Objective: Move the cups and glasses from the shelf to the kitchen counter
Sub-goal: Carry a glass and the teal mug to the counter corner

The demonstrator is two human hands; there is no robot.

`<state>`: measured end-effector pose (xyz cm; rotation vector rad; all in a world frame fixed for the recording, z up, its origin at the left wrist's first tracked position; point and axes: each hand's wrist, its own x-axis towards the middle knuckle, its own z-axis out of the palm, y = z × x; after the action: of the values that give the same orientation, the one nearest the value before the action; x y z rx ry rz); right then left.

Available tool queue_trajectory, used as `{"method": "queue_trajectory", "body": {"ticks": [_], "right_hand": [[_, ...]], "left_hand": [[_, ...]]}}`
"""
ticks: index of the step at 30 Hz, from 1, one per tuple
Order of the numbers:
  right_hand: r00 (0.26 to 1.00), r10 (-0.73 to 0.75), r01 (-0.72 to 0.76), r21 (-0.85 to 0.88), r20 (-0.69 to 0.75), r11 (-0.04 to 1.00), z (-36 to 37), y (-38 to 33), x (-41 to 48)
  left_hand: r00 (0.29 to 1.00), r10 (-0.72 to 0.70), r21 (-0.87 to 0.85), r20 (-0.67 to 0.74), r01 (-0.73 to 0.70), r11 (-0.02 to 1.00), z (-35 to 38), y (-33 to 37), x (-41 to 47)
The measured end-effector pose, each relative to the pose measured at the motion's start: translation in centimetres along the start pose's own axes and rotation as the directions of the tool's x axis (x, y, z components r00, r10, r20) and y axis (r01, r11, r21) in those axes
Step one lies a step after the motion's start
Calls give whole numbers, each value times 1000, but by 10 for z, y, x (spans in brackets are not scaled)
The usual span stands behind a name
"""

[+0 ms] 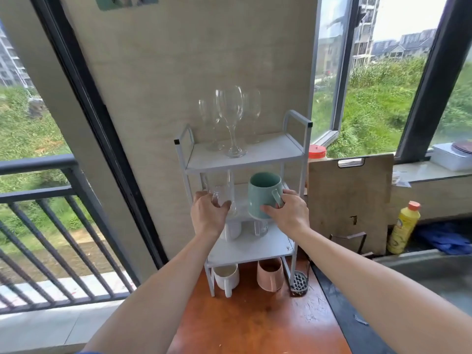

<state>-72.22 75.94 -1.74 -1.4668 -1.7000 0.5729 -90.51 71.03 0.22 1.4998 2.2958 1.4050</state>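
Head view: left hand (208, 213) fingers around clear glass (224, 198), right hand (286, 213) fingers gripping green mug (263, 192) at middle shelf (242, 219) edge.

The shelf (258, 152) is showing white painted metal tubing with matt, pale boards. The wine glasses (231, 118) on its top board are looking like clear, glossy glass, as is the tumbler (222, 198) under the left hand (208, 213). The green mug (263, 194) in the right hand (287, 213) is gleaming softly, a smooth ceramic glaze. The white mug (226, 277) and pink mug (270, 277) are looking smooth too. The worktop (255, 323) is shining reddish-brown, scratched in places. The cutting board (350, 200) is appearing as dull, worn wood. The yellow bottle (403, 227) is looking like glossy plastic.
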Motion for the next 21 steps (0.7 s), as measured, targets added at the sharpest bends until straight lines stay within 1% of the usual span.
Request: {"method": "queue_trajectory", "body": {"ticks": [3, 6, 10, 12, 14, 17, 21], "right_hand": [[999, -39, 38, 28, 14, 999, -20, 5, -25], [997, -77, 77, 42, -13, 996, -48, 13, -55], [988, -142, 142, -5, -55, 990, -91, 39, -95], [985, -154, 151, -47, -78, 987, -112, 58, -114], [985, -138, 128, -99, -105, 987, -133, 82, -130], [988, -63, 43, -145, -138, 989, -167, 120, -151], [970, 19, -73, -220, -241, 973, -223, 168, -176]], "left_hand": [[1000, 7, -19, -21, -8, 1000, -8, 5, -24], [999, 38, -36, -25, -38, 999, -11, 9, -56], [994, 105, -42, 38, -104, 994, -1, 20, -108], [986, 147, -66, 80, -142, 988, 11, 29, -135], [973, 188, -114, 136, -173, 978, 25, 40, -162], [942, 254, -163, 218, -221, 961, 52, 62, -195], [880, 346, -251, 324, -273, 929, 98, 103, -226]]}}
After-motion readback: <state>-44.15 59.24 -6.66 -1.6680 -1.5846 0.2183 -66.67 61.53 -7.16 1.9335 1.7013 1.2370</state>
